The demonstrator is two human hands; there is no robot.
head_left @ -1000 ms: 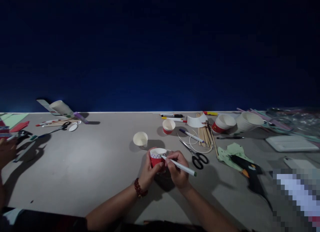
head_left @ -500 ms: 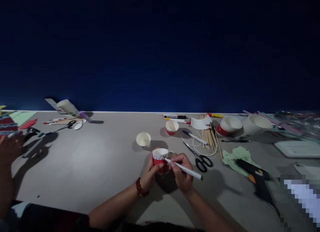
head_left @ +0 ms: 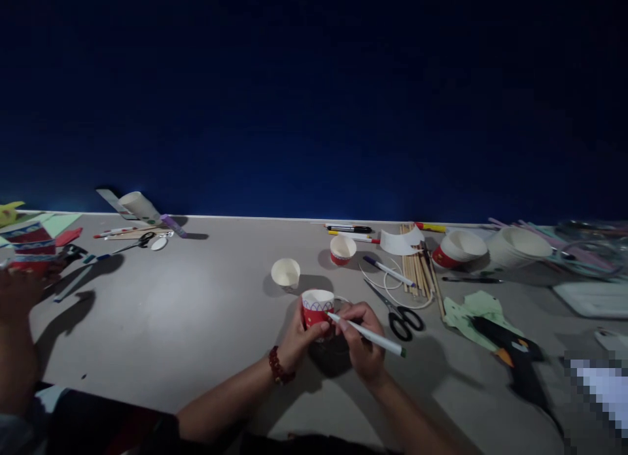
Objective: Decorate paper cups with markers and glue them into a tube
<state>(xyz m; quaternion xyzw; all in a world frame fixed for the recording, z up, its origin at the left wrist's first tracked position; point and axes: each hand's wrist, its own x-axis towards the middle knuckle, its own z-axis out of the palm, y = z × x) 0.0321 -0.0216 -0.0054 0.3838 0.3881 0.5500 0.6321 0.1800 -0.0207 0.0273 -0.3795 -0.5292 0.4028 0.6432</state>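
Observation:
A red paper cup [head_left: 314, 316] with a white band of looping purple-blue lines is gripped by my left hand [head_left: 294, 342], thumb across its front. My right hand [head_left: 364, 344] pinches a white marker pen [head_left: 377, 339] with a green end. The pen's tip is at the cup's right side; whether it touches cannot be made out. Just beyond the held cup stands a pale paper cup [head_left: 286, 274], and a small red-and-white cup [head_left: 342, 250] is farther back. Black-handled scissors [head_left: 400, 314] lie to the right of my right hand.
Wooden sticks [head_left: 416, 265], a capped purple marker [head_left: 390, 272] and white cord lie at back right, near stacked cups [head_left: 461, 248]. A black glue gun [head_left: 515, 357] rests on green paper [head_left: 471, 311]. At far left another person's hand [head_left: 19, 298] is by a red cup [head_left: 35, 246].
The view has shifted slightly, moving the table things a little to the right. The held cup is turned or tilted a little, showing more red side. Both hands keep their hold.

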